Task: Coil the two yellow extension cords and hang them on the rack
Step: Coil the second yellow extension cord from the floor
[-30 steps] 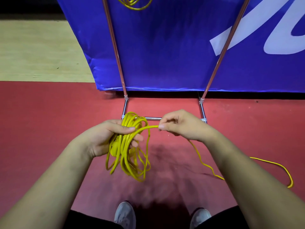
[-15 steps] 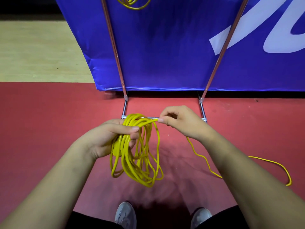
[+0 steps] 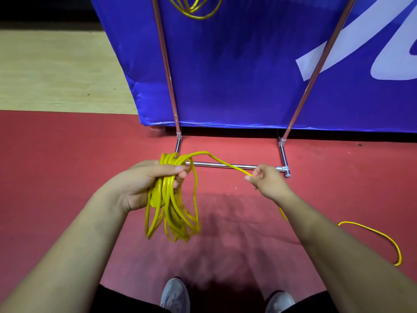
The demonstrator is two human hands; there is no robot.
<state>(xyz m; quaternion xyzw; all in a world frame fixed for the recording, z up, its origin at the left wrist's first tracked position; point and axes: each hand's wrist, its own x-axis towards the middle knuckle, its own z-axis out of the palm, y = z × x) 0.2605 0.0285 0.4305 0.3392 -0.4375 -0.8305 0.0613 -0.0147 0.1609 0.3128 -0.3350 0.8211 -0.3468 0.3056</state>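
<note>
Head view is showing the left hand (image 3: 144, 184) clamping the limp, light coil (image 3: 171, 199) at its top while right hand (image 3: 266, 180) fingertips are pinching the free strand (image 3: 222, 162), likely the sensible holds.

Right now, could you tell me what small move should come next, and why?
Probably bring the right hand back to the left hand, laying another loop onto the coil: the pinched strand is stretched out, and loose cord is lying on the floor.

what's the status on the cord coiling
Left hand grip shut on bunched yellow cord coil. Right hand pinching its free strand. Loose tail on red floor. Nothing blocking.
</note>
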